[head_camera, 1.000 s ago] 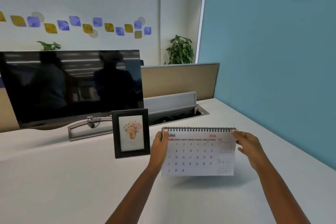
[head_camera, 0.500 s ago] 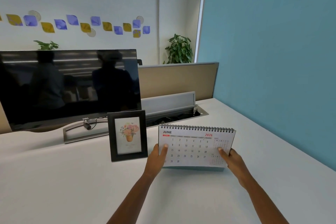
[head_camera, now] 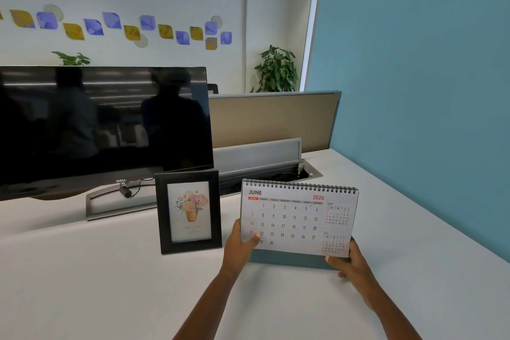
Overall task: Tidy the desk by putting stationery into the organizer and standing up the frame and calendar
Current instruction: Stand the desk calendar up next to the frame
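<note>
While the dark monitor (head_camera: 105, 124) fills the left, the black frame (head_camera: 189, 211) stands upright on the white bench (head_camera: 82, 270). Just right of it, my left hand (head_camera: 238, 247) and right hand (head_camera: 352, 263) have their fingers pinching the calendar's (head_camera: 298, 218) lower corners, its June page facing me.
</note>
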The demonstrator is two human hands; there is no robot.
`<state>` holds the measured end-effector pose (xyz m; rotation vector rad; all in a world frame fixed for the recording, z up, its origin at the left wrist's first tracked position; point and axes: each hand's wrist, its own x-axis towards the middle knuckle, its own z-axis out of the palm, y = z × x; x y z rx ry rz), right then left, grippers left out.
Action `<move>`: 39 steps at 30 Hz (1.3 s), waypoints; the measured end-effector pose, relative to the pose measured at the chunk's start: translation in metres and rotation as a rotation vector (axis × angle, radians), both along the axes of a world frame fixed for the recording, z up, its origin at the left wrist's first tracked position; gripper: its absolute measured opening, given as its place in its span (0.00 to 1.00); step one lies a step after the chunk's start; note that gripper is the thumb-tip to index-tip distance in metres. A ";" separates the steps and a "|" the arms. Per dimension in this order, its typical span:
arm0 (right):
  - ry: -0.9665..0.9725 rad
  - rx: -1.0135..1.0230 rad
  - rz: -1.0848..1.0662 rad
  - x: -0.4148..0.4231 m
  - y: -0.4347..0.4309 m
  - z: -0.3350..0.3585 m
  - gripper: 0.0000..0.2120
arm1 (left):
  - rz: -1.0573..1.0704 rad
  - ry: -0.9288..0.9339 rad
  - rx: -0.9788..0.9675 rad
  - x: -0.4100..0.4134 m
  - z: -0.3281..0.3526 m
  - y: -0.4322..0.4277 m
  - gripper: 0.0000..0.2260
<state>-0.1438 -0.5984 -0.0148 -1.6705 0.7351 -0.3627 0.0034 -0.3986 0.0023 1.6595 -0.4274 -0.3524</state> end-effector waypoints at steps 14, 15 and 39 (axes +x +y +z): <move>-0.018 0.032 0.034 0.037 -0.016 -0.018 0.41 | 0.044 0.054 0.026 0.025 -0.034 -0.011 0.28; -0.017 0.031 0.040 0.039 -0.017 -0.019 0.41 | 0.046 0.048 0.029 0.027 -0.035 -0.012 0.28; -0.126 -0.099 -0.112 0.040 -0.011 -0.024 0.23 | 0.254 -0.164 0.072 0.015 -0.053 -0.016 0.24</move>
